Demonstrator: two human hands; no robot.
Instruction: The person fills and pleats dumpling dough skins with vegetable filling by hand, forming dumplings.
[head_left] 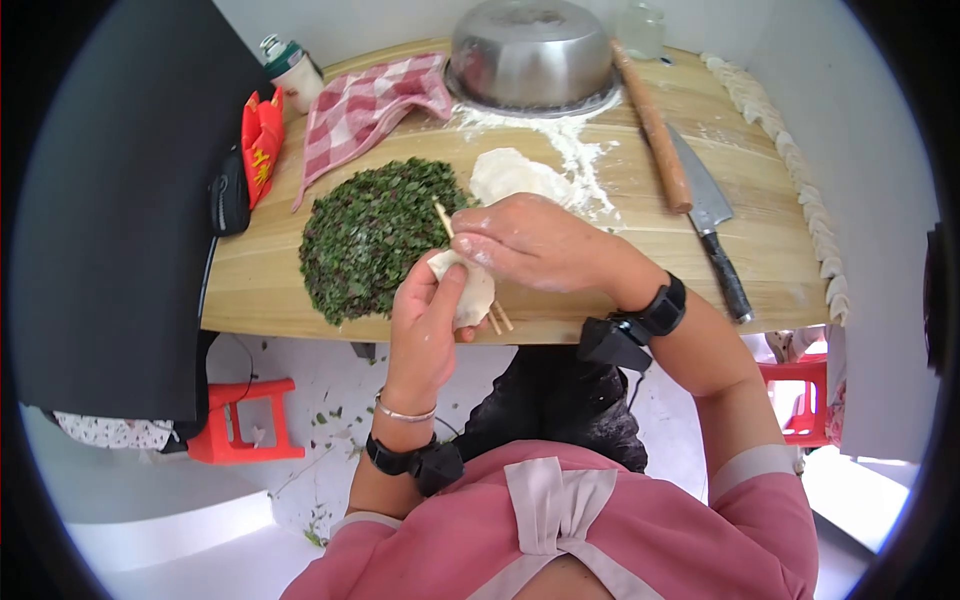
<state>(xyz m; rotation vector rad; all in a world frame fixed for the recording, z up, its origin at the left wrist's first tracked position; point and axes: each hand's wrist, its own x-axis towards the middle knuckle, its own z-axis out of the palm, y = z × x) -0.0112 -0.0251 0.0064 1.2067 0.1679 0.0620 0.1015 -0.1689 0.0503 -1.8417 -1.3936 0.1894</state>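
Observation:
My left hand (428, 310) holds a pale, floured dumpling wrapper (473, 300) with its thumb pressed on the near face. Whether filling lies inside it is hidden. Just above, my right hand (535, 240) is closed, its floury fingertips against the wrapper's upper edge. Wooden chopsticks (444, 218) run past those fingertips, and their other ends stick out below the wrapper; the middle stretch is covered, but they seem to be in my right hand. A mound of chopped green leaves (375, 240) lies left of both hands. Beyond my right hand sits a flat piece of dough (515, 177).
An upturned metal basin (530, 55) stands at the back amid flour (580, 150). The rolling pin (655, 130) and a knife (715, 215) lie right. Shaped dumplings (795, 160) line the right edge. A checked cloth (370, 105), red packet (262, 145) and bottle (292, 75) sit left.

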